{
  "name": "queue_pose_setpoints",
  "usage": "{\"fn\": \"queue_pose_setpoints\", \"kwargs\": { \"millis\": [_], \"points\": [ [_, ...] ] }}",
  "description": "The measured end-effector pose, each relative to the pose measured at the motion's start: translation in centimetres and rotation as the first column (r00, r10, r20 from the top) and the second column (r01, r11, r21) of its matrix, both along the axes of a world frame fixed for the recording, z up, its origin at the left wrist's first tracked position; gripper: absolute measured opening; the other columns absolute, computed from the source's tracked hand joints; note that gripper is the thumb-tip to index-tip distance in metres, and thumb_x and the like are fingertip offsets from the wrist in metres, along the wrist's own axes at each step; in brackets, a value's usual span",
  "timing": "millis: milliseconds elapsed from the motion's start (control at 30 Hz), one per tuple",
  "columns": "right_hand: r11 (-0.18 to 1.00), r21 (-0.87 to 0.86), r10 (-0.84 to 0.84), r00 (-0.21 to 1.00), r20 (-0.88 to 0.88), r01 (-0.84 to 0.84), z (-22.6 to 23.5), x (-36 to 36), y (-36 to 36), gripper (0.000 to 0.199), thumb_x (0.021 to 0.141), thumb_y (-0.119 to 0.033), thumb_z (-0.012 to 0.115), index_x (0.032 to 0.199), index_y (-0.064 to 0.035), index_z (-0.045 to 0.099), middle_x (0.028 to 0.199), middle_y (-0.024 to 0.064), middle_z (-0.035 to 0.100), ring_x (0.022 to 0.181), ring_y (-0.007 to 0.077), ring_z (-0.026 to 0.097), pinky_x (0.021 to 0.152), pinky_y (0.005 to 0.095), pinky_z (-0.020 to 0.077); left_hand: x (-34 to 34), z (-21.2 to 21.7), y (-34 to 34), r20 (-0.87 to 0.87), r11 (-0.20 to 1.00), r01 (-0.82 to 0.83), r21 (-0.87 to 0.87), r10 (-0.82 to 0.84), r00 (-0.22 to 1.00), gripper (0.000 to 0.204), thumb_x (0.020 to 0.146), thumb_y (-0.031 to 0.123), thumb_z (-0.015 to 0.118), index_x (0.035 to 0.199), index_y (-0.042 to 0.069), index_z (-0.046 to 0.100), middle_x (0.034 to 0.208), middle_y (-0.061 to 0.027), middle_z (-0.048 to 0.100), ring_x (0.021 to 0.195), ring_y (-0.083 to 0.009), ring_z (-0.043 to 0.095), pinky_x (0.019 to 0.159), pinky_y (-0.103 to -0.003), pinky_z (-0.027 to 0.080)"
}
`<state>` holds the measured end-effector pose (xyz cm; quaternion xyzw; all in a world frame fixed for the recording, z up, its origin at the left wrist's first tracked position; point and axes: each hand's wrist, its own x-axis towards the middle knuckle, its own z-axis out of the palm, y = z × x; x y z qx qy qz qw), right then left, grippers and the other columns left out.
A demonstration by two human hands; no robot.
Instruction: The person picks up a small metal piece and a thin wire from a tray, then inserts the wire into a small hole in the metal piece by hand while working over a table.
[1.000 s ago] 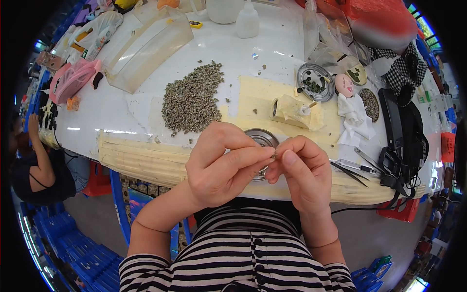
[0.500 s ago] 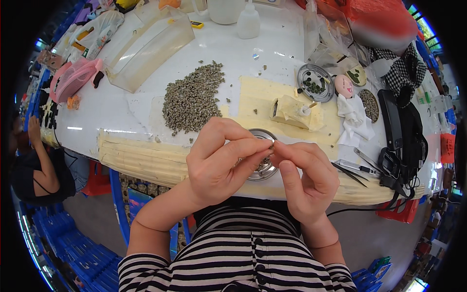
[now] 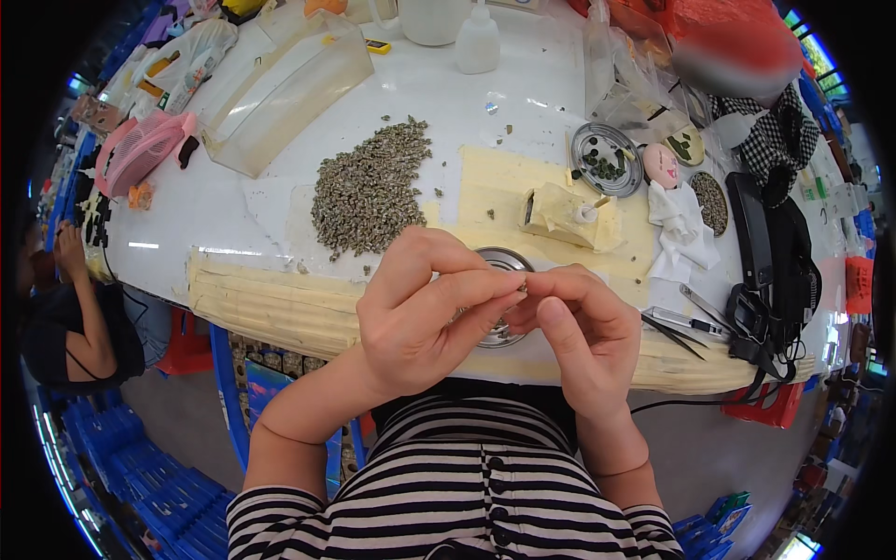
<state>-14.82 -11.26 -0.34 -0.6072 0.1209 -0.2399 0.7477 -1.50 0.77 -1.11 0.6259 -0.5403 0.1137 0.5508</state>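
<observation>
the left hand point(image 3: 406, 317) has its thumb and first finger pinched on a tiny grey-brown bit point(image 3: 522, 288). the bit sits right at the tips, on the side that faces the right hand point(image 3: 590, 341). the right hand's first finger comes in from the other side and ends just beside the bit; i can't tell if it touches. its thumb stands a little away from that finger, and i can't tell if this hand grips anything.

so the bit lies between the two hands, held by the left one. it is too small to see which way its long side points.

under the finger tips is a round metal dish point(image 3: 505, 256), partly hidden. a big pile of tiny bits point(image 3: 369, 196) lies on the table point(image 3: 280, 191), past the left hand and nearer to it.
</observation>
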Motion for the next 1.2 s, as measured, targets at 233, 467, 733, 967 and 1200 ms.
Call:
{"fn": "queue_pose_setpoints", "kwargs": {
  "millis": [233, 467, 733, 967, 1200],
  "points": [
    [0.957, -0.291, 0.01, 1.0, 0.002, -0.009, -0.44, -0.4, -0.56, 0.022, 0.095, 0.001, 0.061, 0.115, 0.0066, 0.065, 0.104, 0.0105, 0.063, 0.089, 0.0146, 0.067, 0.08, 0.0261, 0.0549, 0.03, -0.03, 0.04, 0.002, 1.0, -0.012, 0.007, 0.012, 1.0, 0.027, 0.068, -0.001, 0.081, 0.094, 0.003, 0.074, 0.085, -0.0043, 0.063, 0.074, -0.0199, 0.059, 0.062, -0.03, 0.046],
    [1.0, -0.01, 0.023, 1.0, 0.005, -0.022, -0.18, -0.07, -0.13, 0.019, 0.094, 0.002, 0.062, 0.112, 0.0067, 0.066, 0.103, 0.0106, 0.064, 0.091, 0.0148, 0.067, 0.081, 0.0259, 0.055, -0.01, 0.0, -0.07, 0.015, 1.0, 0.004, 0.006, -0.004, 1.0, 0.027, 0.068, 0.0, 0.081, 0.094, 0.003, 0.073, 0.085, -0.0045, 0.063, 0.074, -0.0196, 0.059, 0.062, -0.03, 0.045],
    [0.893, -0.414, -0.165, 0.984, 0.061, 0.176, -0.21, 0.0, 0.17, 0.021, 0.088, 0.004, 0.068, 0.108, 0.0045, 0.07, 0.092, 0.0115, 0.068, 0.08, 0.0159, 0.065, 0.071, 0.0248, 0.0522, 0.05, -0.12, 0.04, 0.003, 1.0, -0.012, 0.008, 0.012, 1.0, 0.029, 0.067, -0.003, 0.081, 0.094, 0.002, 0.073, 0.085, -0.0053, 0.063, 0.073, -0.0205, 0.059, 0.062, -0.03, 0.046],
    [0.884, -0.44, -0.156, 0.987, 0.045, 0.16, -0.82, -0.03, 0.16, 0.024, 0.086, 0.004, 0.069, 0.11, 0.0036, 0.07, 0.093, 0.0123, 0.068, 0.079, 0.0169, 0.066, 0.07, 0.0247, 0.052, 0.05, -0.04, 0.07, -0.007, 1.0, 0.012, 0.015, -0.012, 1.0, 0.026, 0.071, -0.003, 0.08, 0.095, 0.002, 0.072, 0.086, -0.0052, 0.063, 0.076, -0.0193, 0.058, 0.065, -0.03, 0.045],
    [0.891, -0.407, -0.191, 0.98, 0.061, 0.2, -1.0, -0.19, -0.23, 0.023, 0.087, 0.004, 0.067, 0.11, 0.0052, 0.07, 0.093, 0.0133, 0.068, 0.08, 0.0168, 0.066, 0.07, 0.0256, 0.0527, -0.04, -0.26, 0.05, -0.025, 0.999, 0.032, 0.038, -0.031, 0.999, 0.026, 0.072, -0.004, 0.08, 0.096, 0.003, 0.072, 0.087, -0.0052, 0.063, 0.077, -0.0185, 0.058, 0.064, -0.029, 0.045]
  ]
}}
